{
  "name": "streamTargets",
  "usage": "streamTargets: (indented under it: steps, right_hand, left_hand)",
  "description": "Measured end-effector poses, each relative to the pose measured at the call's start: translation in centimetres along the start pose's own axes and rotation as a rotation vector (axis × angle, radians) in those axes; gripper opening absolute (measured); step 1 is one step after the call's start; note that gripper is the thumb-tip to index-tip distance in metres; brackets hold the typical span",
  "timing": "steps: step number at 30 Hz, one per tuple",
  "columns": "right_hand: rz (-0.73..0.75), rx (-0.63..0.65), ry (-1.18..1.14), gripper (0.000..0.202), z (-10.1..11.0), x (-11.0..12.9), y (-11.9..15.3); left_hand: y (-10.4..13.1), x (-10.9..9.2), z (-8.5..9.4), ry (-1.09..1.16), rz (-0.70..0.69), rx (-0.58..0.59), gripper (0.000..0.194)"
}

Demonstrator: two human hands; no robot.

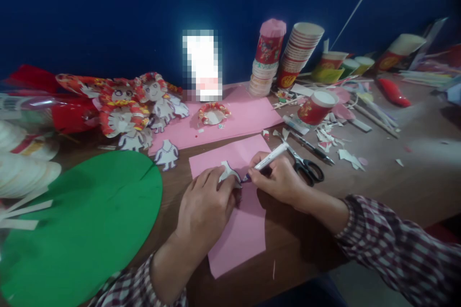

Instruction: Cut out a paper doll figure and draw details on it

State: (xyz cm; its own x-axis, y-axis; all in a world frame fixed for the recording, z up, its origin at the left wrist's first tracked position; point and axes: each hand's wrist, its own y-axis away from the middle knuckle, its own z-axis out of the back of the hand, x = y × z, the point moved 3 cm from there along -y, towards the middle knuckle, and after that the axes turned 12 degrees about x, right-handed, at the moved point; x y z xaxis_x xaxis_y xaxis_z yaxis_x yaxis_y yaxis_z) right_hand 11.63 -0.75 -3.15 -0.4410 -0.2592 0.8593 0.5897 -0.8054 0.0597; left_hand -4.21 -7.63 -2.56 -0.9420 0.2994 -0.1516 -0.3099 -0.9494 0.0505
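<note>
My right hand (279, 177) grips a white marker (270, 157), its dark tip at the edge of a small white paper cutout (227, 171). With curled fingers, my left hand (207, 201) presses that cutout down, covering its lower part. Under both lies a folded sheet of pink paper (237, 230). A finished-looking dress-shaped paper cutout (166, 155) with a dark outline rests on the table to the left. Just right of my right hand are black-handled scissors (309, 169) and a black pen (311, 147).
A green oval board (93, 220) takes up the left side, near stacked paper cups (27, 172) and paper dolls (124, 105). Behind are a larger pink sheet (252, 110), a paper ring (215, 114) and tall cup stacks (301, 50). Paper scraps (326, 136) litter the right.
</note>
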Motion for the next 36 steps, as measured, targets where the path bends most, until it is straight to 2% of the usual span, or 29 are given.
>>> streamTargets:
  steps: [4, 9, 14, 19, 27, 36]
  right_hand:
    - [0.058, 0.019, 0.013, 0.008, 0.05, 0.29, -0.06]
    - [0.032, 0.037, -0.013, 0.007, -0.04, 0.12, -0.03]
    - [0.023, -0.053, -0.055, 0.007, 0.18, -0.06, -0.04]
    - [0.062, -0.063, -0.055, 0.003, 0.15, 0.12, -0.14]
    - [0.114, 0.020, -0.098, 0.004, -0.21, 0.22, -0.08]
    - [0.109, 0.027, -0.061, 0.008, -0.19, 0.12, -0.06]
  left_hand:
    - [0.05, -0.04, -0.04, -0.005, -0.002, -0.003, 0.026]
    - [0.11, 0.02, -0.02, 0.004, -0.005, -0.007, 0.026]
    - [0.01, 0.11, 0.07, 0.044, 0.002, -0.004, 0.025]
    - [-0.06, 0.08, 0.11, 0.094, 0.025, -0.007, 0.026]
    - [0.08, 0.10, -0.04, 0.076, 0.027, -0.032, 0.029]
    - [0.09, 0.17, 0.06, 0.118, 0.026, -0.028, 0.027]
